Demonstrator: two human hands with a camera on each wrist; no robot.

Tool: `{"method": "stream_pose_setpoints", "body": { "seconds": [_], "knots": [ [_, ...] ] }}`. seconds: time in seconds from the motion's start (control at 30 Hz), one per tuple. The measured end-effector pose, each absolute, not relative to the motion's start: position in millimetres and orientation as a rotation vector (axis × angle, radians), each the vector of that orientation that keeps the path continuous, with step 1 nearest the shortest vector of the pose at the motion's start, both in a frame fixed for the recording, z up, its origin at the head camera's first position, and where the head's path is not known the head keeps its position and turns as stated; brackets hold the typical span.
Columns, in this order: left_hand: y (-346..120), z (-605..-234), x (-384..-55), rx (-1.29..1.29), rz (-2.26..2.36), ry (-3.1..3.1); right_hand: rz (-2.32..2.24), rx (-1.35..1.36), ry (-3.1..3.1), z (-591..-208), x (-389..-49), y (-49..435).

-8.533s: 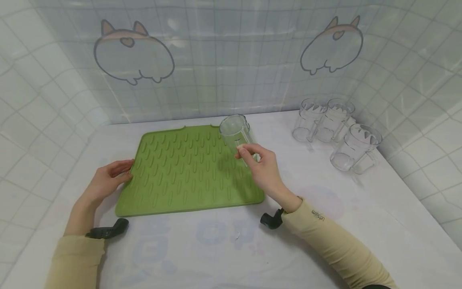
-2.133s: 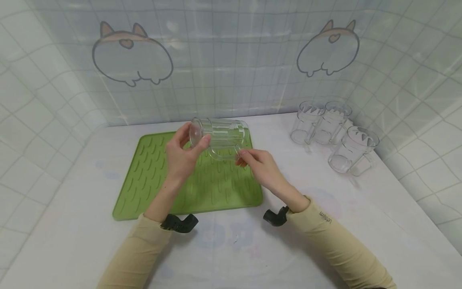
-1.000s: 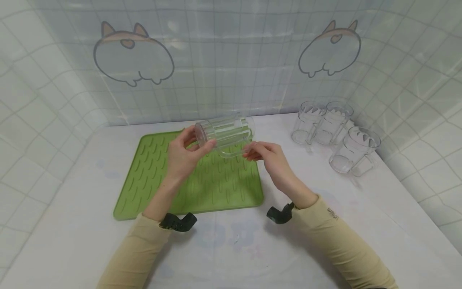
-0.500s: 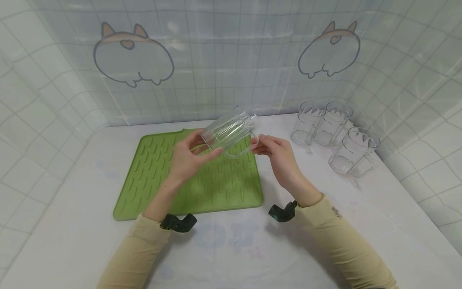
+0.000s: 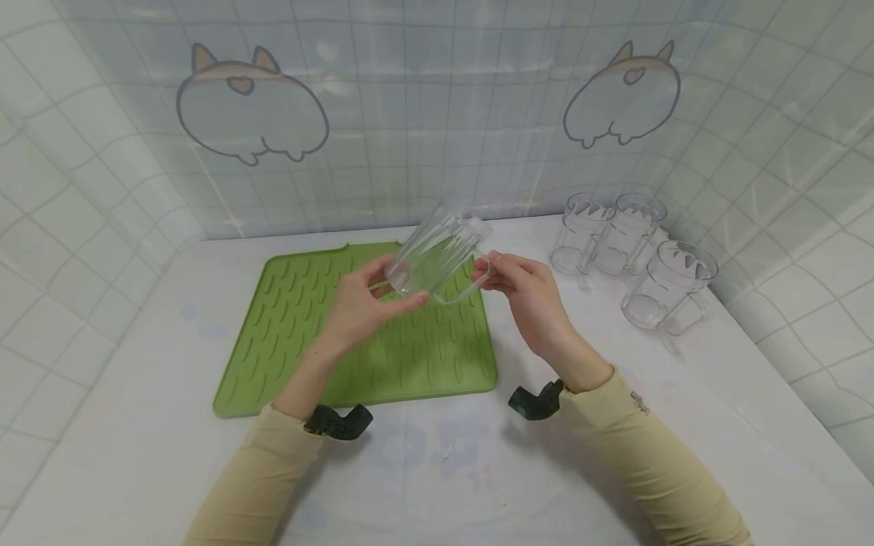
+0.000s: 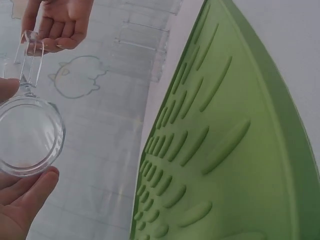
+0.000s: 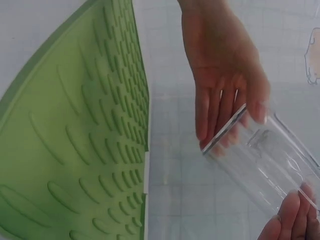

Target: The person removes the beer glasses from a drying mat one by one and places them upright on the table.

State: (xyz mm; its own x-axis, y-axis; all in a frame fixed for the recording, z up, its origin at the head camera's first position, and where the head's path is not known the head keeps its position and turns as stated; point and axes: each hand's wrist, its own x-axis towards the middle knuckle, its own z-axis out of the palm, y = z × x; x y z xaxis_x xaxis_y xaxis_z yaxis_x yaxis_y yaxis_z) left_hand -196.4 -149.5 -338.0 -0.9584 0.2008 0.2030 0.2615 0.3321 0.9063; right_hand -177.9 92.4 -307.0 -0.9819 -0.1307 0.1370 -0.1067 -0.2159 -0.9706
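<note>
A clear mug (image 5: pixel 437 254) hangs tilted above the green ribbed mat (image 5: pixel 293 356), its base toward the lower left and its mouth up to the right. Around the base end, my left hand (image 5: pixel 365 299) grips it between thumb and fingers. My right hand (image 5: pixel 522 292) pinches the handle on the other side. In the left wrist view the round base (image 6: pixel 30 135) faces the camera, with left fingers below it. The right wrist view has the mug (image 7: pixel 265 155) held across, left fingers behind its base.
Several more clear mugs (image 5: pixel 665 288) stand upright at the back right of the white table (image 5: pixel 410 485). A tile-patterned sheet (image 5: pixel 423 114) with cartoon drawings rises right behind the table, and similar walls flank both sides.
Long before, my left hand was at the mat's left edge. Since then it has taken the mug's base. The mug has tipped from nearly level to mouth up, my right hand moving right.
</note>
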Motion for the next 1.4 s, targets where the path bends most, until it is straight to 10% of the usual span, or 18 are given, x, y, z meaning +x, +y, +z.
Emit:
{"method": "stream_pose_setpoints", "body": {
  "seconds": [1.4],
  "knots": [
    [-144.1,-354.5,-195.2,-0.477,-1.424,-2.942,-2.311,-0.349,1.717,-308.3,-167.6,88.1]
  ]
}}
